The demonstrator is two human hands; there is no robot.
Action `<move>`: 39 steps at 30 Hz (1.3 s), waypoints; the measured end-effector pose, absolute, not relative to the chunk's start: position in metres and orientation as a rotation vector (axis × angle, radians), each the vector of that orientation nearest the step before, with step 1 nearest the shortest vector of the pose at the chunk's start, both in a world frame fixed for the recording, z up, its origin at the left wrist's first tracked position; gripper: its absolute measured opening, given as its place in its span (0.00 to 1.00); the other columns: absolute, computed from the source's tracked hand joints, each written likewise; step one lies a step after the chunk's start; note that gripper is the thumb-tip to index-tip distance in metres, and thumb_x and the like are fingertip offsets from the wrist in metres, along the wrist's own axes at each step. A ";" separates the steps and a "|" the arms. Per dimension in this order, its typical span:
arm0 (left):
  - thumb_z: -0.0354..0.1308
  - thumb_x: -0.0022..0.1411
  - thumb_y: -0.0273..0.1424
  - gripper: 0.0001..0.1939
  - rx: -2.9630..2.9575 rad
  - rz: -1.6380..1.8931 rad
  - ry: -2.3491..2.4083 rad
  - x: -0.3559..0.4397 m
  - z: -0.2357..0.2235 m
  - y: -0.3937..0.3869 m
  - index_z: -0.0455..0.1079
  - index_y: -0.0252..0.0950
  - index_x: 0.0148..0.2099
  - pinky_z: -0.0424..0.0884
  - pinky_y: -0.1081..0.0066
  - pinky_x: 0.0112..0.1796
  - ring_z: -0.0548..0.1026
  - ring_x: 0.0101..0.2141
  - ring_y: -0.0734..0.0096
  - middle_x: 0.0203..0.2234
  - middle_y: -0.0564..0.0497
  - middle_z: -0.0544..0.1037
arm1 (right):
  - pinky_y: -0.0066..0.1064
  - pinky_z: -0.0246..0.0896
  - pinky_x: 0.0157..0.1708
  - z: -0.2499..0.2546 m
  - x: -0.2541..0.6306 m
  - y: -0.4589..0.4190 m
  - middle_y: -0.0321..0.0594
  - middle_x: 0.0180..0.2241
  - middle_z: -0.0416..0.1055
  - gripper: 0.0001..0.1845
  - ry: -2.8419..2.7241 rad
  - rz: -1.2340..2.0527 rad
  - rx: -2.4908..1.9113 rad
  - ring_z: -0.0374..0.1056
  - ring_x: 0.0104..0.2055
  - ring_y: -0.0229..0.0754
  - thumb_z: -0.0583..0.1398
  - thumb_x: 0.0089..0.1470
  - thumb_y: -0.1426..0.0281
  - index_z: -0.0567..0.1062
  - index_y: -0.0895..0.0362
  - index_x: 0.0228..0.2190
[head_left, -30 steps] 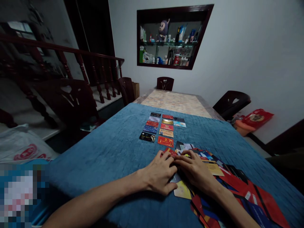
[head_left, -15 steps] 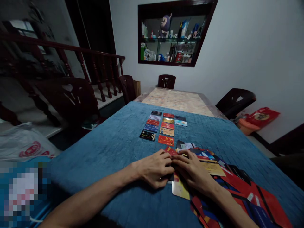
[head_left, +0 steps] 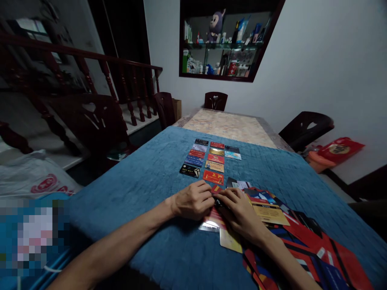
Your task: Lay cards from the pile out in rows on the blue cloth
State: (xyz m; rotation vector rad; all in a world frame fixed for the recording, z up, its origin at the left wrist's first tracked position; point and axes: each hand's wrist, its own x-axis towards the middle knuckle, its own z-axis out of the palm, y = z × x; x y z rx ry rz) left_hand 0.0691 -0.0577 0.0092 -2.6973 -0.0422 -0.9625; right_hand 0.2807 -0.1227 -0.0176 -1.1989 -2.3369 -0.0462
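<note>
My left hand is closed, its fingertips on the edge of a black card. From the other side my right hand closes on the same card, fingers bent over it; most of the card is hidden. Below the hands lie a red card, a shiny card and a yellow card. A loose pile of cards and red sleeves spreads under and right of my right forearm. Beyond the hands, cards are laid in columns, with a red card and a black-and-white card nearest.
A blue cloth covers the near table; its far end has a patterned cover. Dark chairs stand around it. A white plastic bag is at the left, and a red bag lies at the right.
My left hand has moved slightly up and left, its fingers curling tighter. The black card now shows between both hands, and the shiny card below is uncovered. The view has shifted a little.
</note>
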 end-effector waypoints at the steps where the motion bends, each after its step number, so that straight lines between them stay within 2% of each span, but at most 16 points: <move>1: 0.49 0.60 0.22 0.07 -2.709 -1.033 -0.058 0.069 0.008 -0.057 0.66 0.34 0.31 0.68 0.66 0.34 0.72 0.31 0.65 0.24 0.47 0.74 | 0.46 0.62 0.45 -0.017 0.279 -0.123 0.46 0.45 0.72 0.19 -2.325 -0.061 -1.210 0.61 0.48 0.51 0.55 0.61 0.71 0.71 0.52 0.53; 7: 0.51 0.58 0.21 0.05 -2.895 -1.510 -0.273 0.066 0.006 -0.054 0.66 0.34 0.35 0.71 0.68 0.35 0.74 0.32 0.67 0.28 0.46 0.76 | 0.45 0.61 0.42 -0.016 0.277 -0.122 0.45 0.44 0.74 0.15 -2.221 -0.094 -1.227 0.61 0.47 0.51 0.56 0.61 0.72 0.74 0.52 0.48; 14: 0.51 0.53 0.22 0.04 -3.060 -1.694 -0.539 0.064 0.004 -0.051 0.64 0.35 0.30 0.69 0.71 0.33 0.72 0.29 0.71 0.25 0.50 0.73 | 0.42 0.61 0.41 -0.015 0.279 -0.122 0.42 0.36 0.75 0.08 -2.077 -0.044 -1.158 0.64 0.45 0.48 0.55 0.62 0.73 0.74 0.54 0.40; 22: 0.52 0.50 0.24 0.02 -3.195 -1.565 -0.722 0.062 0.000 -0.048 0.65 0.34 0.27 0.67 0.73 0.30 0.70 0.26 0.72 0.23 0.51 0.73 | 0.39 0.62 0.38 -0.010 0.283 -0.123 0.42 0.33 0.73 0.08 -1.972 -0.087 -1.154 0.65 0.41 0.46 0.54 0.63 0.72 0.73 0.54 0.41; 28: 0.52 0.50 0.24 0.05 -3.250 -1.530 -0.774 0.062 0.000 -0.045 0.69 0.33 0.30 0.69 0.73 0.31 0.73 0.27 0.71 0.25 0.51 0.75 | 0.39 0.62 0.37 -0.014 0.284 -0.126 0.42 0.33 0.73 0.10 -2.008 -0.115 -1.192 0.65 0.40 0.46 0.53 0.63 0.70 0.74 0.54 0.41; 39: 0.52 0.54 0.23 0.06 -3.166 -1.352 -0.588 0.068 -0.006 -0.045 0.70 0.33 0.33 0.70 0.72 0.33 0.72 0.29 0.71 0.27 0.49 0.75 | 0.38 0.61 0.40 -0.019 0.282 -0.127 0.43 0.34 0.74 0.13 -2.033 -0.342 -1.225 0.65 0.40 0.46 0.52 0.63 0.71 0.75 0.54 0.44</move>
